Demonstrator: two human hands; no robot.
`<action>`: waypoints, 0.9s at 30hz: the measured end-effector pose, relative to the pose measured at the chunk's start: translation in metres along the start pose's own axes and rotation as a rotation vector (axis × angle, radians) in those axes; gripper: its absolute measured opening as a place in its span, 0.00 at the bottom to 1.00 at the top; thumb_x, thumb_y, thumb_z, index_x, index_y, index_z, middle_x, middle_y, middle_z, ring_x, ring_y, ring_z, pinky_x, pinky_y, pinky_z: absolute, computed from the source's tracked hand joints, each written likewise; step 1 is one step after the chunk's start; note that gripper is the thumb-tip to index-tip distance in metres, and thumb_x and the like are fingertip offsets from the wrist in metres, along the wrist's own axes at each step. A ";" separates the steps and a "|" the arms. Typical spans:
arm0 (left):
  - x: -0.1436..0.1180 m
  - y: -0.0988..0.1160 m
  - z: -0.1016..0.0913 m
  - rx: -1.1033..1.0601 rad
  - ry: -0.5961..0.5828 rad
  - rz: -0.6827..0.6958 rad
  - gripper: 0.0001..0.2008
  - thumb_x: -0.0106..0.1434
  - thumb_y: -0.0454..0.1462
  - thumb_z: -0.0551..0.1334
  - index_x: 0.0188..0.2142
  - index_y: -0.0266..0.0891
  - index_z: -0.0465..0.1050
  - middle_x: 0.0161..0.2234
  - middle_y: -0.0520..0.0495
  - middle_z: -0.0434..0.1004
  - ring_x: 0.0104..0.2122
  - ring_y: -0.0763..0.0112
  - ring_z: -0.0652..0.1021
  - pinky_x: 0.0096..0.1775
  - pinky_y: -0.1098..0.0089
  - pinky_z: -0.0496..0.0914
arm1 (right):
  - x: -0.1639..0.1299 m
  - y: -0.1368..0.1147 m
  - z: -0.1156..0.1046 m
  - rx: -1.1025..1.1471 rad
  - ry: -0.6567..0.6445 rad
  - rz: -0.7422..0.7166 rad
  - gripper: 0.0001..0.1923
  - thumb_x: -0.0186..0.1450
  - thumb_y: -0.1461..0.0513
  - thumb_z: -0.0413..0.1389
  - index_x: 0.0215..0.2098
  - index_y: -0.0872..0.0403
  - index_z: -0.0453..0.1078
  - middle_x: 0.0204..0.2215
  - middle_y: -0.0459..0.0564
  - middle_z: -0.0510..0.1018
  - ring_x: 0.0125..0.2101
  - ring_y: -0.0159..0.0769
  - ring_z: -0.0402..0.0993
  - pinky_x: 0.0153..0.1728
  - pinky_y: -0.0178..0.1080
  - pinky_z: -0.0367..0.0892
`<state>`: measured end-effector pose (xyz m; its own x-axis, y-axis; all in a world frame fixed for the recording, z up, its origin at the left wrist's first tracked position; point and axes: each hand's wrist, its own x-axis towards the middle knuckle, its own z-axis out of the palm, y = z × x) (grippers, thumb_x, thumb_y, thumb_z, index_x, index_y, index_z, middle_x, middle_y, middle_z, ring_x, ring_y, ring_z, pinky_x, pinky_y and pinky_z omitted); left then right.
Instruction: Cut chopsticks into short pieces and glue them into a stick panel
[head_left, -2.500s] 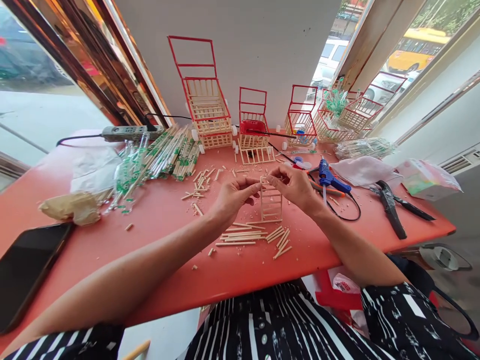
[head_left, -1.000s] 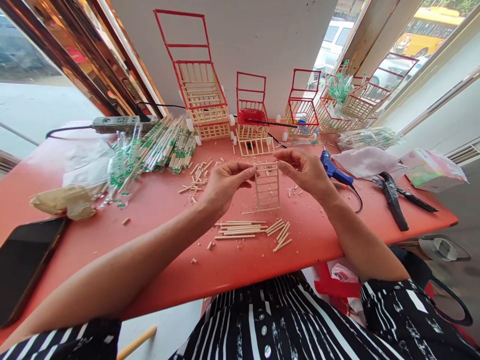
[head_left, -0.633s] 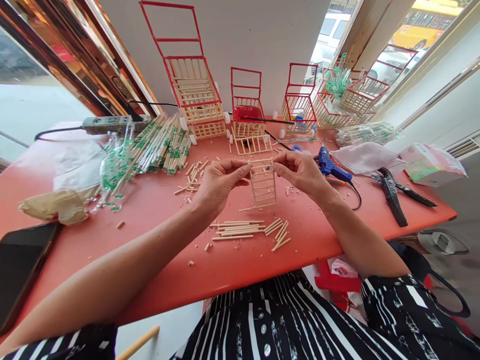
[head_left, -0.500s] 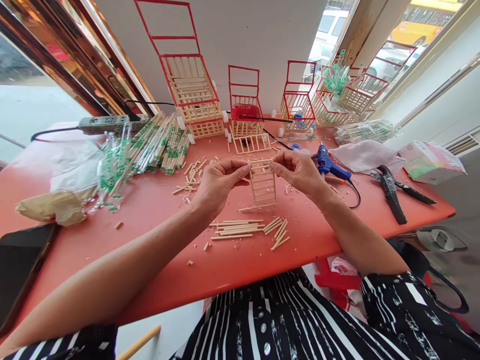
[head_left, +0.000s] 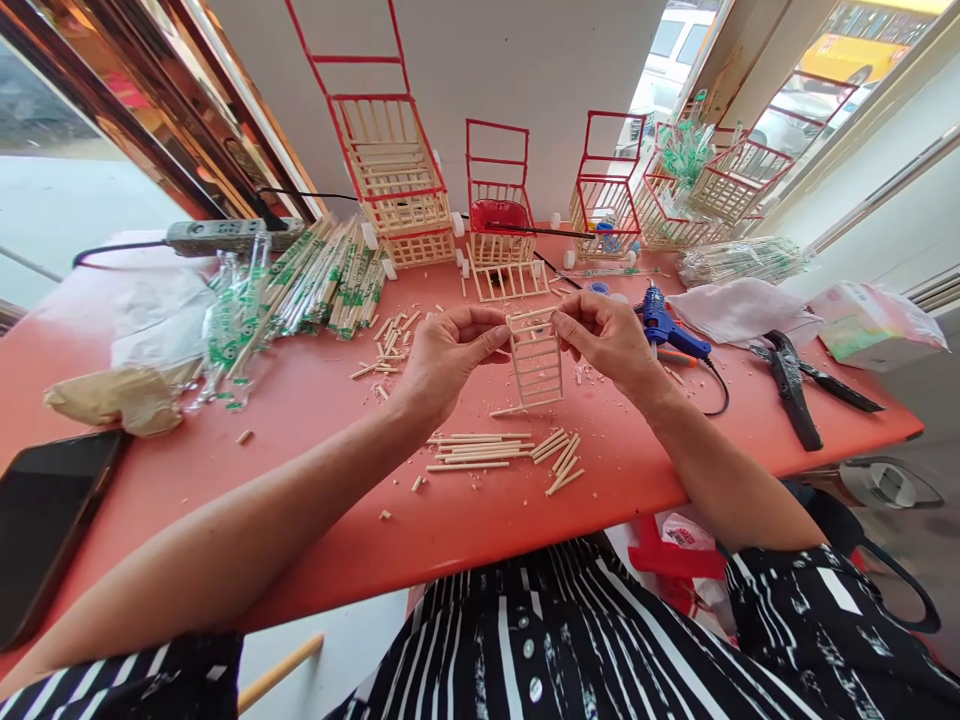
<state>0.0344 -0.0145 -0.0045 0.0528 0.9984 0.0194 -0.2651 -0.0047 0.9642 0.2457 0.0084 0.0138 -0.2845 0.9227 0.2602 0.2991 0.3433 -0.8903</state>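
Observation:
A small ladder-like frame of pale wooden sticks [head_left: 538,367] stands tilted over the table, held at its upper end between both hands. My left hand [head_left: 457,355] pinches its upper left corner with thumb and forefinger. At the upper right corner, my right hand [head_left: 606,340] grips it the same way. Just below the frame lie long cut sticks [head_left: 480,452] in a loose row, and beside them several shorter cut sticks [head_left: 561,462]. Wood bits [head_left: 391,340] are scattered to the left of the frame.
Stick-built carts with red trim [head_left: 399,180] stand along the wall. A blue glue gun [head_left: 664,325] and black-handled cutters [head_left: 796,390] lie on the right. Wrapped chopsticks [head_left: 330,275], a power strip [head_left: 232,236] and a phone [head_left: 56,520] are on the left.
The whole view has shifted slightly. Both hands keep their pinch on the stick frame, which looks a little more tilted.

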 end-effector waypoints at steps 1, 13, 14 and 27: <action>0.000 0.000 0.000 0.004 0.000 0.002 0.14 0.53 0.39 0.79 0.35 0.35 0.81 0.30 0.46 0.85 0.29 0.70 0.82 0.38 0.67 0.79 | 0.000 0.000 0.000 -0.002 0.001 -0.003 0.25 0.64 0.41 0.66 0.31 0.52 0.69 0.22 0.42 0.72 0.21 0.27 0.66 0.23 0.34 0.62; -0.001 -0.001 0.003 0.024 0.041 -0.027 0.16 0.52 0.37 0.79 0.38 0.35 0.80 0.32 0.48 0.84 0.32 0.69 0.83 0.37 0.68 0.79 | 0.002 0.009 0.002 0.023 -0.036 -0.004 0.23 0.64 0.43 0.67 0.34 0.53 0.70 0.25 0.44 0.75 0.24 0.29 0.73 0.26 0.35 0.73; 0.000 0.000 0.003 0.031 0.044 -0.015 0.16 0.53 0.37 0.79 0.39 0.35 0.80 0.33 0.48 0.83 0.32 0.70 0.83 0.36 0.69 0.78 | 0.002 0.009 0.002 0.026 -0.036 -0.001 0.23 0.64 0.44 0.67 0.34 0.53 0.70 0.25 0.44 0.75 0.24 0.29 0.73 0.26 0.36 0.74; 0.005 -0.009 -0.002 -0.096 -0.010 -0.178 0.19 0.49 0.37 0.82 0.32 0.34 0.76 0.29 0.46 0.84 0.31 0.68 0.85 0.37 0.67 0.79 | 0.008 0.012 -0.014 -0.156 -0.043 0.002 0.20 0.66 0.46 0.64 0.42 0.54 0.75 0.35 0.51 0.82 0.32 0.35 0.79 0.35 0.41 0.78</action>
<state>0.0348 -0.0090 -0.0140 0.1163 0.9825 -0.1456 -0.3412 0.1772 0.9231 0.2596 0.0220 0.0099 -0.3210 0.9163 0.2393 0.4370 0.3675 -0.8209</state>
